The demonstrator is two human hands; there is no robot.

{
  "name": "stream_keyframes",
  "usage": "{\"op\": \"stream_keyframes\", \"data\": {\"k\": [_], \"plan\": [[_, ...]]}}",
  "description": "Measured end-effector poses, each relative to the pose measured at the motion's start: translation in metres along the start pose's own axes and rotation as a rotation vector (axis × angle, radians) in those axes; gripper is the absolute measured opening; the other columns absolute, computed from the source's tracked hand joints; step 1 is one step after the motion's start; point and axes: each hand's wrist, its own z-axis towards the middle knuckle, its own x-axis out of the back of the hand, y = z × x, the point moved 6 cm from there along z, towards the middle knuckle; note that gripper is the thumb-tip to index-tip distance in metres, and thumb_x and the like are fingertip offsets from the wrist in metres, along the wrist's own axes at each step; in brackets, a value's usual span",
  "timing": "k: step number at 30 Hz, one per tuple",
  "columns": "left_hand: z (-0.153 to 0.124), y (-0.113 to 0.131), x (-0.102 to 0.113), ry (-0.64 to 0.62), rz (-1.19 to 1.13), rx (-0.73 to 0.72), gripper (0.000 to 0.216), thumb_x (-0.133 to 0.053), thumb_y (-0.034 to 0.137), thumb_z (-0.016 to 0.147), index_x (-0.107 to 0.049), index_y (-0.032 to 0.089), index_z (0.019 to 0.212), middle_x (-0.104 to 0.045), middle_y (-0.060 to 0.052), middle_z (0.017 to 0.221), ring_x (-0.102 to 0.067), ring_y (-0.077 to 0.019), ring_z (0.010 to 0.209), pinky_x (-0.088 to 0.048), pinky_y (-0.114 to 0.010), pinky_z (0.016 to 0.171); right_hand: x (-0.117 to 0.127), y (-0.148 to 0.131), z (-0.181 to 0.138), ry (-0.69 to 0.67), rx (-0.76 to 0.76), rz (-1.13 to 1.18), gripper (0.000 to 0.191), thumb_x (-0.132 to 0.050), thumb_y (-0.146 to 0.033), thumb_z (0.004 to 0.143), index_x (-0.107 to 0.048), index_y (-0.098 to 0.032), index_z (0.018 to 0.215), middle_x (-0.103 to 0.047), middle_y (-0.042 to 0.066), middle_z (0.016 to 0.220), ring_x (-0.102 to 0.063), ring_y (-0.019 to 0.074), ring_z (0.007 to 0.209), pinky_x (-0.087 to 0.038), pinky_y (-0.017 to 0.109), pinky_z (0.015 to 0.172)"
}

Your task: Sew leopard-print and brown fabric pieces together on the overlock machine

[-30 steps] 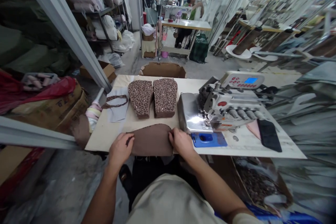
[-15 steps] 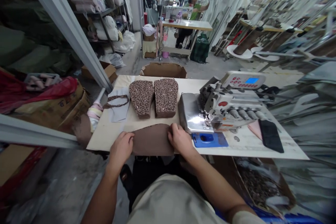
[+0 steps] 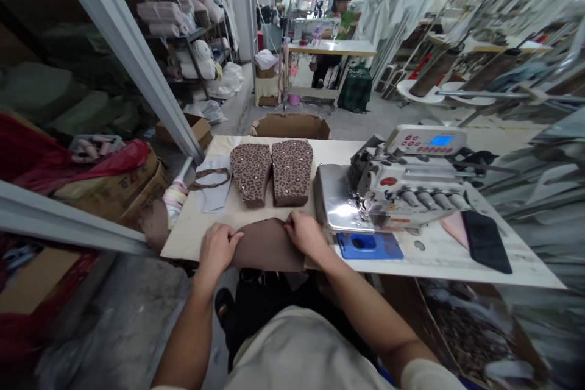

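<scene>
A plain brown fabric piece [image 3: 267,247] lies at the table's near edge. My left hand [image 3: 218,248] pinches its left edge and my right hand [image 3: 305,233] grips its upper right edge, fingers curled on the cloth. Just beyond it lie two stacks of leopard-print fabric pieces, one on the left [image 3: 251,172] and one on the right [image 3: 292,170]. An overlock sewing machine [image 3: 393,186] stands right of my right hand, its steel plate [image 3: 331,198] close to my fingers.
A blue card [image 3: 369,245], a black piece [image 3: 485,241] and a pink piece [image 3: 454,226] lie by the machine. A braided strap [image 3: 208,178] and a ribbon roll [image 3: 174,198] sit at the left. Cardboard boxes [image 3: 109,186] stand left; a person works at a far table [image 3: 331,47].
Both hands have moved inward along the brown piece, the right hand sliding left to its top edge. The view has shifted slightly.
</scene>
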Motion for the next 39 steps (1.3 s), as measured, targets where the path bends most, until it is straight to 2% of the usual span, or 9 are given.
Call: {"op": "stream_keyframes", "data": {"k": [5, 8, 11, 16, 21, 26, 30, 34, 39], "plan": [[-0.007, -0.015, 0.001, 0.020, -0.721, 0.142, 0.034, -0.076, 0.048, 0.071, -0.057, 0.020, 0.078, -0.064, 0.001, 0.075, -0.059, -0.0160, 0.070, -0.047, -0.026, 0.067, 0.018, 0.006, -0.033, 0.066, 0.138, 0.489, 0.011, -0.062, -0.023, 0.093, -0.066, -0.019, 0.084, -0.067, 0.000, 0.078, -0.062, 0.0168, 0.076, -0.045, 0.025, 0.071], [-0.009, -0.009, 0.010, 0.022, -0.939, 0.182, 0.043, -0.084, 0.044, 0.060, -0.063, 0.019, 0.088, -0.067, 0.000, 0.080, -0.062, -0.0165, 0.076, -0.049, -0.026, 0.070, 0.037, 0.015, -0.058, 0.140, 0.148, 0.735, 0.019, -0.064, -0.034, 0.091, -0.065, -0.019, 0.078, -0.063, -0.002, 0.070, -0.056, 0.0152, 0.068, -0.043, 0.024, 0.065], [-0.006, 0.009, 0.016, -0.059, -0.928, 0.166, 0.043, -0.087, 0.042, 0.059, -0.067, 0.018, 0.088, -0.069, -0.002, 0.081, -0.063, -0.0173, 0.076, -0.049, -0.026, 0.070, 0.055, 0.024, -0.078, 0.218, 0.134, 0.785, 0.023, -0.066, -0.037, 0.089, -0.065, -0.019, 0.075, -0.064, -0.001, 0.069, -0.055, 0.0147, 0.067, -0.042, 0.024, 0.064], [0.001, 0.059, 0.014, -0.201, -0.868, 0.050, 0.034, -0.087, 0.039, 0.062, -0.062, 0.017, 0.068, -0.061, 0.002, 0.067, -0.053, -0.0124, 0.063, -0.041, -0.023, 0.062, 0.081, 0.056, -0.103, 0.389, 0.073, 0.780, 0.024, -0.068, -0.038, 0.087, -0.066, -0.020, 0.072, -0.064, -0.001, 0.068, -0.055, 0.0150, 0.065, -0.044, 0.024, 0.062], [0.003, 0.115, -0.001, -0.391, -0.975, -0.087, 0.040, -0.088, 0.034, 0.062, -0.052, 0.017, 0.065, -0.059, 0.002, 0.069, -0.051, -0.0105, 0.064, -0.040, -0.022, 0.062, 0.093, 0.103, -0.125, 0.522, -0.018, 0.767, 0.023, -0.071, -0.040, 0.084, -0.070, -0.020, 0.074, -0.067, 0.000, 0.070, -0.059, 0.0167, 0.066, -0.047, 0.025, 0.063], [0.003, 0.159, -0.015, -0.564, -0.989, -0.223, 0.051, -0.088, 0.031, 0.062, -0.039, 0.019, 0.059, -0.054, 0.004, 0.066, -0.045, -0.0083, 0.061, -0.038, -0.022, 0.060, 0.106, 0.135, -0.141, 0.611, -0.009, 0.772, 0.017, -0.073, -0.037, 0.083, -0.073, -0.021, 0.077, -0.073, 0.003, 0.079, -0.066, 0.0193, 0.074, -0.053, 0.028, 0.072], [0.005, 0.183, -0.025, -0.667, -0.896, -0.244, 0.044, -0.090, 0.030, 0.058, -0.048, 0.018, 0.065, -0.048, 0.008, 0.063, -0.039, -0.0072, 0.058, -0.032, -0.020, 0.056, 0.115, 0.153, -0.151, 0.629, 0.025, 0.786, 0.015, -0.073, -0.035, 0.084, -0.073, -0.021, 0.076, -0.073, 0.003, 0.078, -0.066, 0.0191, 0.074, -0.053, 0.028, 0.071], [0.009, 0.197, -0.032, -0.705, -0.792, -0.231, 0.037, -0.089, 0.032, 0.058, -0.057, 0.016, 0.066, -0.051, 0.006, 0.063, -0.041, -0.0082, 0.059, -0.031, -0.021, 0.056, 0.104, 0.178, -0.161, 0.609, -0.057, 0.822, 0.019, -0.076, -0.039, 0.081, -0.072, -0.021, 0.076, -0.072, 0.002, 0.076, -0.064, 0.0189, 0.072, -0.052, 0.028, 0.069], [0.028, 0.212, -0.030, -0.543, -0.689, -0.280, 0.017, -0.076, 0.032, 0.073, -0.068, 0.018, 0.077, -0.065, 0.001, 0.071, -0.056, -0.0141, 0.066, -0.043, -0.025, 0.064, 0.050, 0.186, -0.171, 0.468, -0.225, 1.056, 0.040, -0.079, -0.057, 0.077, -0.067, -0.019, 0.072, -0.058, -0.002, 0.060, -0.049, 0.0134, 0.055, -0.043, 0.025, 0.054]]}}
